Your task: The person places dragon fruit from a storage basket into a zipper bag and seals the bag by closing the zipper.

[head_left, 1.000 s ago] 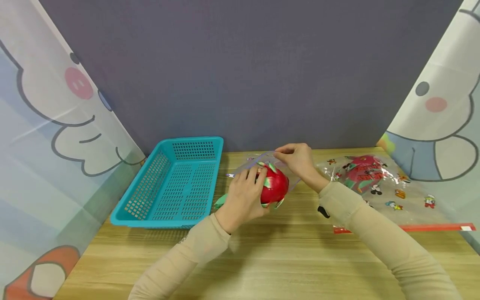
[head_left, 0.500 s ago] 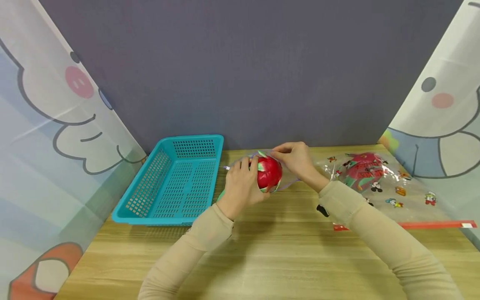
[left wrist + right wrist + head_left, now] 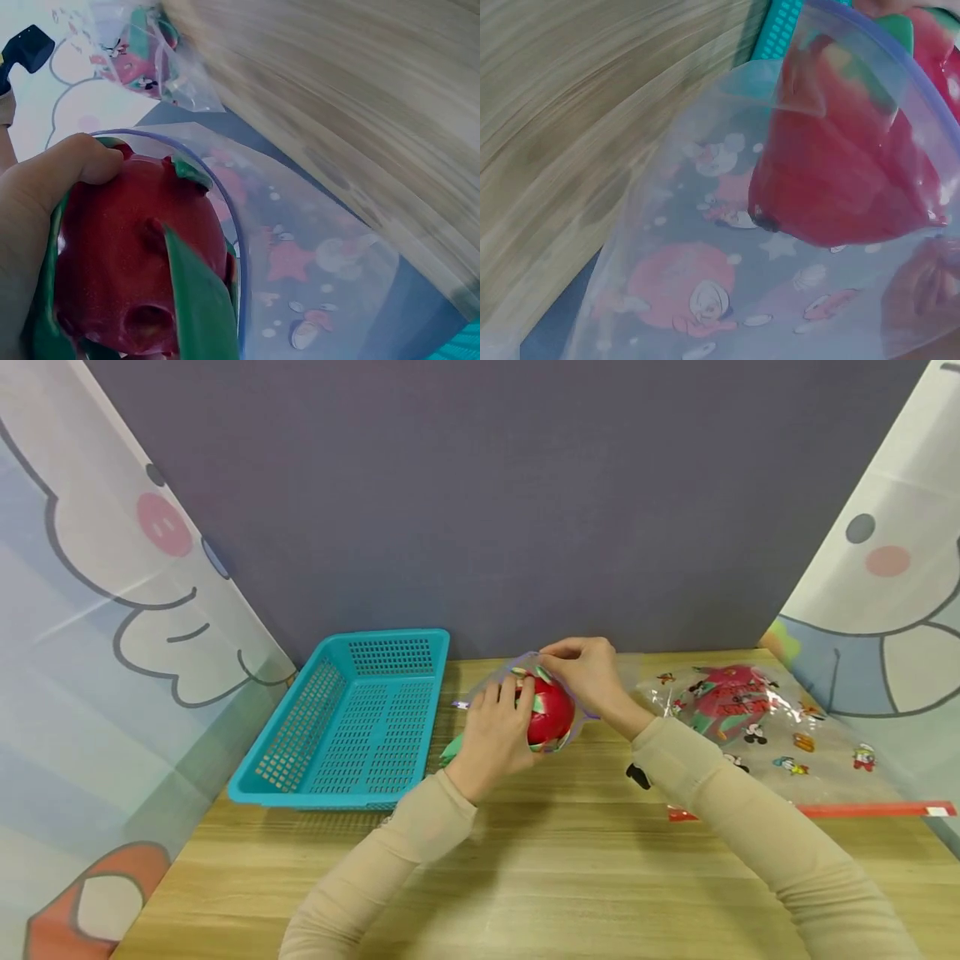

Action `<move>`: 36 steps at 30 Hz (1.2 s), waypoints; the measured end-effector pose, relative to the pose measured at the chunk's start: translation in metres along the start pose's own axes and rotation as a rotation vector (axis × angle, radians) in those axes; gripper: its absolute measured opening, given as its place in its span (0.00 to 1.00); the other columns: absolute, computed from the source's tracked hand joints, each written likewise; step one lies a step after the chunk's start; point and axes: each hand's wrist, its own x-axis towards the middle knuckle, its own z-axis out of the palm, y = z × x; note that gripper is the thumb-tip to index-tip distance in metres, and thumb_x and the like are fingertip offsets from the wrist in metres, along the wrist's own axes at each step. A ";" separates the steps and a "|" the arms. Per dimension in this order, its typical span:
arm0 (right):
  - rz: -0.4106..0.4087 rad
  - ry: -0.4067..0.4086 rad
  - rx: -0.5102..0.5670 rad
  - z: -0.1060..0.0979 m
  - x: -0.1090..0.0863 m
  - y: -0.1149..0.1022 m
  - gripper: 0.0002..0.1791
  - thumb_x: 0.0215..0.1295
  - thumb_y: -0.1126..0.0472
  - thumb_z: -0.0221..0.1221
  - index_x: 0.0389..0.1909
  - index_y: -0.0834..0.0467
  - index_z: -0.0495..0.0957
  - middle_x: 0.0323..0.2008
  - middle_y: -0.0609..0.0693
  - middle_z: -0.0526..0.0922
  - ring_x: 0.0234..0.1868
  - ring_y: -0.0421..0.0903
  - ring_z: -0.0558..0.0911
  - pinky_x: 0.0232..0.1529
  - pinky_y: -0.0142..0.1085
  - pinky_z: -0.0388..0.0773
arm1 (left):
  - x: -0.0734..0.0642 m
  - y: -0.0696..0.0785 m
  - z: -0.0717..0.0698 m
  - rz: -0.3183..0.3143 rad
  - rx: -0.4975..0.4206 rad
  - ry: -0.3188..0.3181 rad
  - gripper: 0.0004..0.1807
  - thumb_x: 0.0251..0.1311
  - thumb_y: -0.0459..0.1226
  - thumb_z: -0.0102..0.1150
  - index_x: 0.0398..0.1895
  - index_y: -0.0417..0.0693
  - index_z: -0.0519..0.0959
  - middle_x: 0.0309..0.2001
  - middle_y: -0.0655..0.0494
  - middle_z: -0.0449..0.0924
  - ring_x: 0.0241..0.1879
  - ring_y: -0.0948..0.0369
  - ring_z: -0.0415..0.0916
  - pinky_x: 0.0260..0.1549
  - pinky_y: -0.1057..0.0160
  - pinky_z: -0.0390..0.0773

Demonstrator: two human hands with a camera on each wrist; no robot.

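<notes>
My left hand grips a red dragon fruit with green scales, its fingers spread over the near left side. The thumb and one scaly end of the fruit show large in the left wrist view. Around the fruit's other end runs the purple rim of a clear zip bag printed with pink cartoon figures. Seen through the film in the right wrist view, that end of the fruit is inside the bag's mouth. At the far side of the mouth, my right hand pinches the rim between thumb and fingers.
A turquoise basket with slotted sides stands left of my hands on the wooden table. To the right lies a larger clear bag with a red zip strip and another red and green fruit inside. A dark wall rises behind.
The left hand has lifted the dragon fruit, then pushed it right into the bag. The purple rim now curves around the fruit, held by the right hand, which has shifted slightly left.
</notes>
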 end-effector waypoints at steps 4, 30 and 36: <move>0.008 -0.010 -0.008 0.000 0.000 -0.002 0.10 0.56 0.57 0.63 0.35 0.59 0.84 0.35 0.55 0.85 0.41 0.47 0.80 0.37 0.36 0.80 | 0.001 0.001 -0.002 -0.016 -0.018 0.001 0.56 0.23 0.70 0.64 0.56 0.44 0.68 0.49 0.46 0.73 0.37 0.55 0.76 0.36 0.63 0.79; -0.357 0.000 -0.179 -0.018 -0.009 -0.021 0.05 0.54 0.62 0.65 0.30 0.59 0.85 0.29 0.51 0.83 0.27 0.42 0.80 0.26 0.28 0.75 | 0.030 -0.006 0.018 -0.091 -0.102 -0.302 0.44 0.44 0.65 0.55 0.57 0.41 0.66 0.41 0.46 0.79 0.29 0.53 0.80 0.23 0.59 0.80; -0.694 0.090 -0.360 -0.027 -0.011 -0.022 0.02 0.51 0.69 0.65 0.26 0.62 0.85 0.24 0.51 0.81 0.23 0.43 0.79 0.25 0.35 0.76 | 0.028 -0.006 0.029 -0.125 -0.058 -0.203 0.32 0.46 0.62 0.55 0.41 0.44 0.72 0.25 0.52 0.79 0.19 0.57 0.78 0.13 0.60 0.76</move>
